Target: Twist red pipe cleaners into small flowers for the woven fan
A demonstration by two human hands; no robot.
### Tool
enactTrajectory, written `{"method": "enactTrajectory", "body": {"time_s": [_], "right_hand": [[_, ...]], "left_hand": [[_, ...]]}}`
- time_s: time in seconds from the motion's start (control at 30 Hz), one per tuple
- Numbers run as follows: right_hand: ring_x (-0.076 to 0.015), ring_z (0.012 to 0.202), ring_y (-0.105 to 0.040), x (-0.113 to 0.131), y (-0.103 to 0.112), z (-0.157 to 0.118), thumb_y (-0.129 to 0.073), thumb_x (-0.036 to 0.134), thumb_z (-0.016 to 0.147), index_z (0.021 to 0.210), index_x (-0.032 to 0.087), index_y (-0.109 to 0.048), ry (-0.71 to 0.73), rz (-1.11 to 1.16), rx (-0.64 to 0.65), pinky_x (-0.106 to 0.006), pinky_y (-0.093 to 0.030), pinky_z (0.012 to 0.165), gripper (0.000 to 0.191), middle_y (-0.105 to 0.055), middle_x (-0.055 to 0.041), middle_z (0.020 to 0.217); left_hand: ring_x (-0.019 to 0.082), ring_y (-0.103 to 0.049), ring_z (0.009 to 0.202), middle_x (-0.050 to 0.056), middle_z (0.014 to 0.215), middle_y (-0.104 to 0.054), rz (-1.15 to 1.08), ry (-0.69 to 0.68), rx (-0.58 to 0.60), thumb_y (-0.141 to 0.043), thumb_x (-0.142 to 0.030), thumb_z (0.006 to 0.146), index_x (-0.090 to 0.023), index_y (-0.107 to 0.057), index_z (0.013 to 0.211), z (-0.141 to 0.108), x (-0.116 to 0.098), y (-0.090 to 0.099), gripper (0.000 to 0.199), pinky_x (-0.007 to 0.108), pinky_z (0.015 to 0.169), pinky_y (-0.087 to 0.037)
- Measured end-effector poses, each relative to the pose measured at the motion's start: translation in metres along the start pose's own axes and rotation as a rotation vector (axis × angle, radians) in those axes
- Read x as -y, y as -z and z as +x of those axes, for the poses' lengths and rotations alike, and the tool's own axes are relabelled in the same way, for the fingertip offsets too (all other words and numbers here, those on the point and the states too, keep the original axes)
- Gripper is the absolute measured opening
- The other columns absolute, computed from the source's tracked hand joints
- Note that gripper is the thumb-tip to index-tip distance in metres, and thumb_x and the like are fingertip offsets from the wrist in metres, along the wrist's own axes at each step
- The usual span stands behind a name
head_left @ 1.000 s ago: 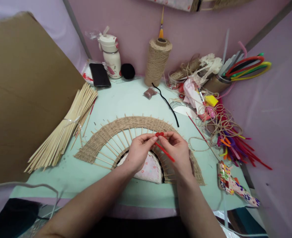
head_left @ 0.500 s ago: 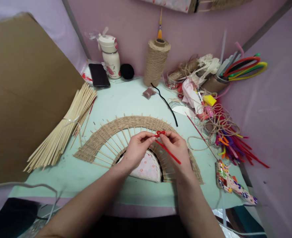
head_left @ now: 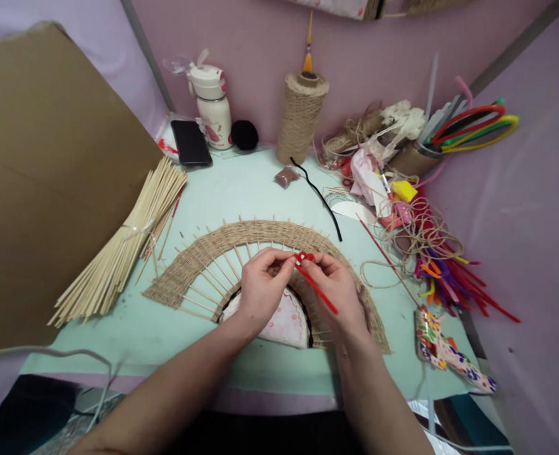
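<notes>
A red pipe cleaner (head_left: 321, 292), bent into small loops at its upper end, is pinched between my two hands. My left hand (head_left: 266, 285) grips the looped end from the left with thumb and forefinger. From the right, my right hand (head_left: 337, 284) pinches the loops, and the straight tail slants down across its palm side. Below the hands lies a fan-shaped piece (head_left: 241, 232) of woven twine on thin sticks. Its half-round centre (head_left: 286, 322) is pale patterned cloth edged in black, partly covered by my left hand and wrist.
A tied bundle of sticks (head_left: 118, 246) lies left, beside a cardboard sheet (head_left: 56, 177). At the back stand a bottle (head_left: 214, 117) and a twine spool (head_left: 302, 114). A black pipe cleaner (head_left: 320, 197), tangled twine (head_left: 422, 230), coloured pipe cleaners (head_left: 473, 287) and a flower-patterned glue gun (head_left: 443, 347) lie right.
Both hands still hold the red pipe cleaner; its loops have shifted slightly and its tail has swung a little left. The view has moved slightly.
</notes>
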State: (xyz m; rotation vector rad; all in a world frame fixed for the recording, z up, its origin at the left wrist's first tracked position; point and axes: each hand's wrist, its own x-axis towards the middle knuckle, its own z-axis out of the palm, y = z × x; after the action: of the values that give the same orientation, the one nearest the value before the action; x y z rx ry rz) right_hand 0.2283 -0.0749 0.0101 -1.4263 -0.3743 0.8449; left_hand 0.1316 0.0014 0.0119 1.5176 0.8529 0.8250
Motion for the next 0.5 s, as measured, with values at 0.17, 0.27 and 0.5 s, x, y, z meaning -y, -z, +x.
{"method": "enactTrajectory", "body": {"time_s": [0.17,0.27,0.5], "right_hand": [[-0.0121,0.062,-0.056,-0.0026,-0.0015,-0.0002,-0.071,0.038,0.071,0.075,0.019,-0.062,0.005,0.068,-0.06,-0.025,-0.047,0.064,0.021,-0.065,0.0018,0.072],[-0.0117,0.06,-0.056,-0.0025,-0.003,-0.0011,-0.071,0.039,0.072,0.075,0.019,-0.061,-0.021,0.11,-0.058,-0.025,-0.047,0.062,0.022,-0.064,0.0021,0.07],[-0.0146,0.066,-0.06,0.0,-0.001,0.0006,-0.07,0.038,0.071,0.075,0.02,-0.062,-0.011,0.055,-0.023,-0.028,-0.048,0.067,0.02,-0.067,-0.0001,0.074]], "left_hand": [[0.014,-0.062,0.072,0.003,0.079,-0.069,-0.217,0.166,0.031,-0.07,-0.027,0.073,-0.017,-0.069,0.079,0.0002,-0.0037,-0.0048,0.011,0.027,0.071,-0.05],[0.011,-0.06,0.065,0.001,0.076,-0.068,-0.373,0.294,0.072,-0.074,-0.026,0.068,-0.016,-0.067,0.08,0.0016,-0.0041,-0.0067,0.017,0.026,0.066,-0.049],[0.011,-0.057,0.064,0.001,0.07,-0.065,-0.39,0.406,0.207,-0.078,-0.026,0.063,-0.015,-0.066,0.073,0.0065,0.0033,-0.0018,0.019,0.026,0.064,-0.046]]}}
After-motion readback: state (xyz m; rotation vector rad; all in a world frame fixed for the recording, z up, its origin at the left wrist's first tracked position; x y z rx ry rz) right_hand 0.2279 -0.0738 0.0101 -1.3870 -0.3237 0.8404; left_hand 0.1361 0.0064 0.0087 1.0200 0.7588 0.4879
